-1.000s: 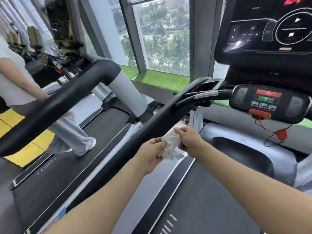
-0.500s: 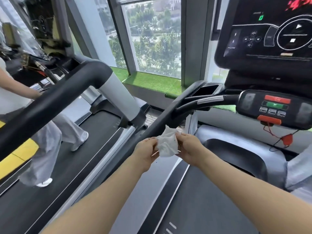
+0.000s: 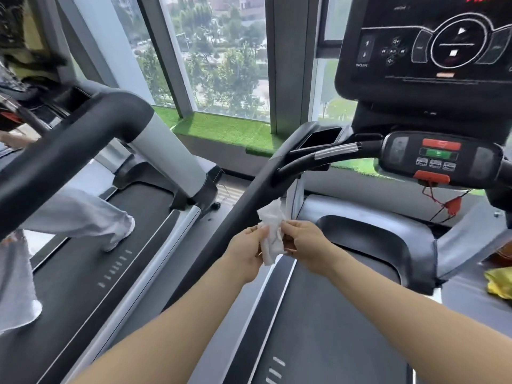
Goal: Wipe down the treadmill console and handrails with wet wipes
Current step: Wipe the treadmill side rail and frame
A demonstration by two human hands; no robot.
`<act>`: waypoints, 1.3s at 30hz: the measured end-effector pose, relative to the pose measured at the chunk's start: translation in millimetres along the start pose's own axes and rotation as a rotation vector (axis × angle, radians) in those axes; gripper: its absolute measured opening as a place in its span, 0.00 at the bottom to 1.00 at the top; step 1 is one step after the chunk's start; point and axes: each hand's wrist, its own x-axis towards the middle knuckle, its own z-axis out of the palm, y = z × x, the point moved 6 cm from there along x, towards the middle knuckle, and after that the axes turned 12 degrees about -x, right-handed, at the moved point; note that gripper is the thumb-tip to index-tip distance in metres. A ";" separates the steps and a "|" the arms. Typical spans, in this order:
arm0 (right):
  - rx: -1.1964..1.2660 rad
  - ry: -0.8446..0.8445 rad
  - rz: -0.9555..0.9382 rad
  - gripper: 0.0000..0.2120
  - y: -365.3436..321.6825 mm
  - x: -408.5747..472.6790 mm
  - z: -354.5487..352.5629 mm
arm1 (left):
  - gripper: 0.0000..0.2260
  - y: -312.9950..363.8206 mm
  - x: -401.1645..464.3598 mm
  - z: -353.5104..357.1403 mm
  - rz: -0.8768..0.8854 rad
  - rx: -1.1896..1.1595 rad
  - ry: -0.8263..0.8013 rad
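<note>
Both hands pinch crumpled wet wipe [image 3: 271,234] beside left handrail [image 3: 230,217]: left hand [image 3: 246,252] fingers curled, right hand [image 3: 306,245] likewise. Console [image 3: 426,45] cut off at top edge; wipe's folds unclear.

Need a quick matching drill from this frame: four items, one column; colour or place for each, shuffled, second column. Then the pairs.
Items:
1. wet wipe
2. safety clip
3. cloth
4. handrail

Descriptions:
A. yellow, lying at the far right edge
B. black, sloping down just left of the hands
C. white, pinched between left hand and right hand
D. red, hanging on a cord under the button panel

Pairs: 1-C, 2-D, 3-A, 4-B
</note>
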 end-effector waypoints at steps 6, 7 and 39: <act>0.092 -0.034 0.135 0.17 20.2 12.3 -0.8 | 0.10 8.9 8.8 2.9 0.059 0.127 -0.025; 0.140 -0.069 0.143 0.18 22.8 14.8 4.2 | 0.09 7.9 11.9 4.0 0.048 0.136 -0.031; 0.068 0.664 -0.082 0.08 73.5 259.0 16.6 | 0.22 82.9 200.9 2.7 0.933 1.454 -0.098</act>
